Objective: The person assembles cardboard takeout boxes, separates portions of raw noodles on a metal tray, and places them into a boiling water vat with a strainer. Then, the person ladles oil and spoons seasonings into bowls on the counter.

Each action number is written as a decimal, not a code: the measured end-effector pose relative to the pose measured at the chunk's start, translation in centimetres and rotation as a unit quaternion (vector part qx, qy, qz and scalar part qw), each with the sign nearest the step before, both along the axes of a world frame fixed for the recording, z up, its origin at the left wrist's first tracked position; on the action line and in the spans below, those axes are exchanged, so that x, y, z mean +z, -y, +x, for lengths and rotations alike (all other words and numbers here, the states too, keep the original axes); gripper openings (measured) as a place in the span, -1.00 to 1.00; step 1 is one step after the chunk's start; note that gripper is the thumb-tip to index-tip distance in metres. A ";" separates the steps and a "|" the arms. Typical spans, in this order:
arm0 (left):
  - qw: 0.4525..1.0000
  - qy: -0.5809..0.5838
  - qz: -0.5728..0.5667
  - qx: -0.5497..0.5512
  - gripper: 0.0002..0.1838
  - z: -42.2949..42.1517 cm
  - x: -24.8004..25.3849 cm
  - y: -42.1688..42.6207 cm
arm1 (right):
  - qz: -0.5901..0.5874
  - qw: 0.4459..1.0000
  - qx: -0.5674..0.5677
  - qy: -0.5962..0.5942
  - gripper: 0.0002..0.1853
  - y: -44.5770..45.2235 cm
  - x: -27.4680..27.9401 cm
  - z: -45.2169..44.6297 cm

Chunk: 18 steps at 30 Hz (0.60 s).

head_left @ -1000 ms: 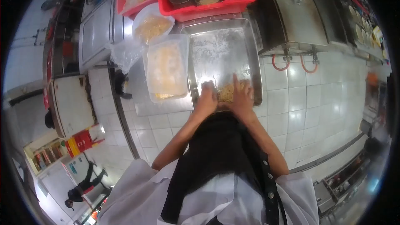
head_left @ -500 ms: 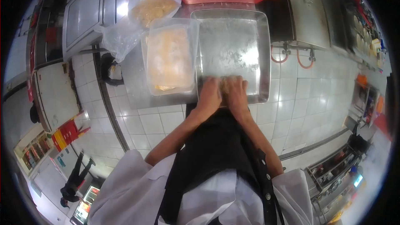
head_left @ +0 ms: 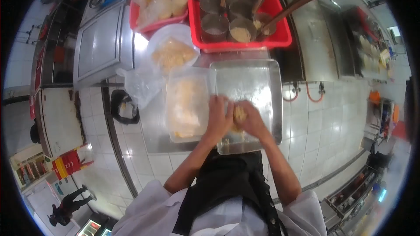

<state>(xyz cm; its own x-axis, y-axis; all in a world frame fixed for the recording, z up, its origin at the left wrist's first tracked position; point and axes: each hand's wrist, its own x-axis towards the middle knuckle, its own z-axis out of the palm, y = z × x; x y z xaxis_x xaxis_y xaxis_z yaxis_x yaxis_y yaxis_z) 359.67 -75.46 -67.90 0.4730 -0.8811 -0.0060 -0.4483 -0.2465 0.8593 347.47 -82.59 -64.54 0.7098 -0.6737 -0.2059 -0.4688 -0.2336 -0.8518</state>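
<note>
My right hand (head_left: pixel 250 120) is closed on a pale-yellow clump of noodles (head_left: pixel 239 113), over the near part of a shallow metal tray (head_left: pixel 276 100). Beside it my left hand (head_left: pixel 220 119) has its fingers curled together next to the clump; whether it grips anything is hidden. Some loose yellowish bits (head_left: pixel 233 137) lie on the tray bottom under the hands. Left of the tray stands a translucent plastic container (head_left: pixel 189 102) with a pale yellow mass, seen through a plastic cover.
Behind the tray is a red basket (head_left: pixel 286 35) with several metal cups, some with wooden handles. A white bowl (head_left: pixel 154 39) of yellowish food, a plastic bag (head_left: pixel 139 85) and a red bin (head_left: pixel 136 25) of wrapped pale rolls stand left. A person (head_left: pixel 70 203) is far off, lower left.
The view has tilted up, showing more of the basket and bin. My hands have lifted from the tray's near edge, and the noodle clump now shows in the right hand.
</note>
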 end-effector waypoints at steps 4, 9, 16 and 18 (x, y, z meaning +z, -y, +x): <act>0.972 -0.214 -0.099 0.002 -0.58 6.6 4.3 10.1 | -0.140 0.976 -0.045 0.163 -0.61 9.5 4.8 8.2; 0.935 -0.340 0.038 -0.095 -0.55 16.1 3.5 19.6 | 0.132 0.982 -0.020 0.136 -0.50 19.4 2.6 15.4; 0.952 -0.045 0.123 -0.277 -0.71 21.3 1.3 21.2 | -0.088 0.986 -0.034 0.134 -0.58 16.4 7.8 9.0; 0.869 0.359 0.040 -0.339 -0.66 20.0 3.1 20.8 | -0.084 0.989 -0.058 0.105 -0.65 11.0 9.6 3.5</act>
